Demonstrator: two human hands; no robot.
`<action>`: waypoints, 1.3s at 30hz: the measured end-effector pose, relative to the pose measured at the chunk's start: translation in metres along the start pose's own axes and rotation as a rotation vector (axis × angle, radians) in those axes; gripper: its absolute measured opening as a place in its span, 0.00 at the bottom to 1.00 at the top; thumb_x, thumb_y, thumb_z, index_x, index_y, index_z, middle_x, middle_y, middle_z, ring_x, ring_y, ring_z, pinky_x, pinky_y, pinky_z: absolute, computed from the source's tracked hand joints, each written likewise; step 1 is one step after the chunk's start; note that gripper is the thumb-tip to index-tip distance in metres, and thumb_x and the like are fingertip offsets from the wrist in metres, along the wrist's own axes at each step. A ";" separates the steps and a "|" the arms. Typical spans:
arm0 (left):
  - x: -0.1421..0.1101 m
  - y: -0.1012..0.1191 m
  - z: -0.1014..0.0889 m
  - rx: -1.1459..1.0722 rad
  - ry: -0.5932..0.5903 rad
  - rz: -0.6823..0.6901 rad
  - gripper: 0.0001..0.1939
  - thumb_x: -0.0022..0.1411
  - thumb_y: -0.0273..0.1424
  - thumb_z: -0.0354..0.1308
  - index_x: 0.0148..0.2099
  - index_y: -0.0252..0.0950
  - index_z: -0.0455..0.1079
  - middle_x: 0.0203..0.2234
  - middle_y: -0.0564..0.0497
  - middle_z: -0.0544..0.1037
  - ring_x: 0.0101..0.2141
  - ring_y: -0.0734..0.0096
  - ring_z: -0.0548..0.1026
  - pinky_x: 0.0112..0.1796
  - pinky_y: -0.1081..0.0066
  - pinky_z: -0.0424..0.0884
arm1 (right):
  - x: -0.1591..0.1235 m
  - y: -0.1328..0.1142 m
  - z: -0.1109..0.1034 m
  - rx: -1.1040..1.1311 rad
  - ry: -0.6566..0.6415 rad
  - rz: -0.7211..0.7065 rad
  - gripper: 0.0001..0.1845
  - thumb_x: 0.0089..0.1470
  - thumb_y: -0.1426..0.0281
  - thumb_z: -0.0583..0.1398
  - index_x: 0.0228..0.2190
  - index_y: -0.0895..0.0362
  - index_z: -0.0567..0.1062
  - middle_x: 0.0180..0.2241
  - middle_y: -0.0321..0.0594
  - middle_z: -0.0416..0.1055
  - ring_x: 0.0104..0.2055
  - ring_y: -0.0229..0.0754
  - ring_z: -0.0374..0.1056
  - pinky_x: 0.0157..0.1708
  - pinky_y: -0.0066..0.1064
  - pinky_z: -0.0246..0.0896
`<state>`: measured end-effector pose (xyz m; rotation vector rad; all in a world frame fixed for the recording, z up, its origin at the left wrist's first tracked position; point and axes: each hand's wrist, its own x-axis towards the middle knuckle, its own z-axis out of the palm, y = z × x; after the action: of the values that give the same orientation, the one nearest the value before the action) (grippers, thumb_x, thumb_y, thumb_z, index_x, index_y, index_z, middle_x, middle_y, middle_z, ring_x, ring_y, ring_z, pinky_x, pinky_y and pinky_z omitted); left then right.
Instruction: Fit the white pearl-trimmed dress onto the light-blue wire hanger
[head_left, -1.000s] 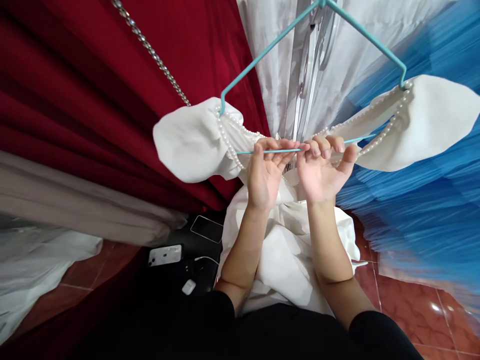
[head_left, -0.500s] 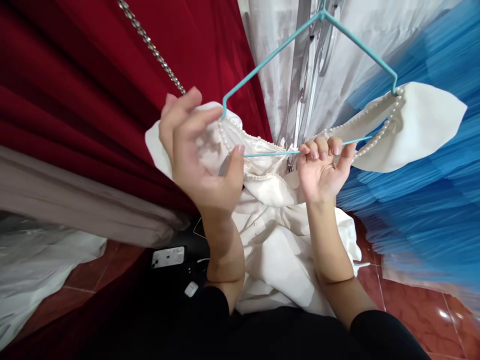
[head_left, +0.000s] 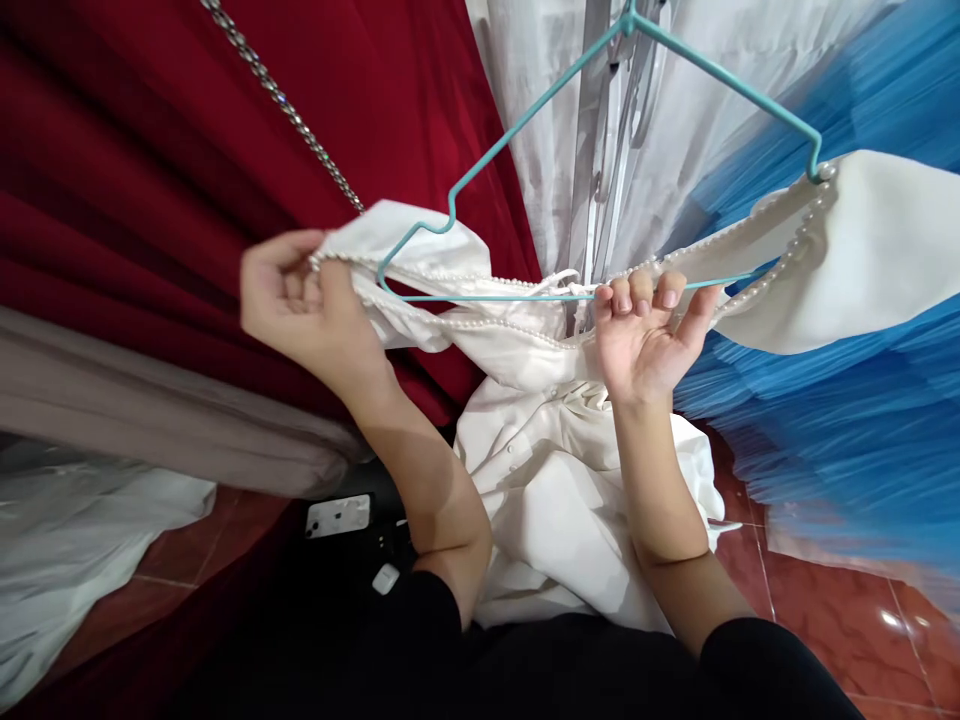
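A white dress (head_left: 559, 500) with pearl-trimmed edges hangs partly on a turquoise hanger (head_left: 540, 97). Its right strap loops over the hanger's right shoulder notch. The left strap (head_left: 409, 235) is pulled out past the hanger's left end, pinched at its pearl edge by my left hand (head_left: 300, 300). Around the hanger's thin lower bar curl the fingers of my right hand (head_left: 646, 335), palm facing me and thumb to the right. Below, the bodice and skirt fall in loose folds between my forearms.
Red fabric (head_left: 405, 110) hangs at the left, with a beaded chain (head_left: 285, 105) before it. Blue tulle (head_left: 847, 370) fills the right side, and white cloth (head_left: 532, 130) hangs behind the hanger. A phone (head_left: 337, 515) and a small white case (head_left: 385, 578) lie at lower left.
My left hand has gone from spread fingers beside the hanger to a pinch on the left strap, drawn leftward off the hanger's end. My right hand keeps its hold on the bar.
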<state>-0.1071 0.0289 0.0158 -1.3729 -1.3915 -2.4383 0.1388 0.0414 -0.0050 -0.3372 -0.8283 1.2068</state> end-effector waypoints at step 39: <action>-0.075 0.045 0.077 -0.640 -0.088 -0.273 0.05 0.63 0.23 0.48 0.39 0.37 0.63 0.19 0.56 0.74 0.24 0.70 0.73 0.35 0.69 0.71 | 0.075 -0.101 -0.053 -0.955 0.192 -0.770 0.15 0.50 0.87 0.55 0.30 0.63 0.80 0.27 0.33 0.75 0.29 0.30 0.71 0.33 0.26 0.64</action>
<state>0.0094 0.0278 0.0114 -1.4712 -0.8791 -3.2275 0.2551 0.0844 0.0529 -0.7962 -1.1783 -0.0002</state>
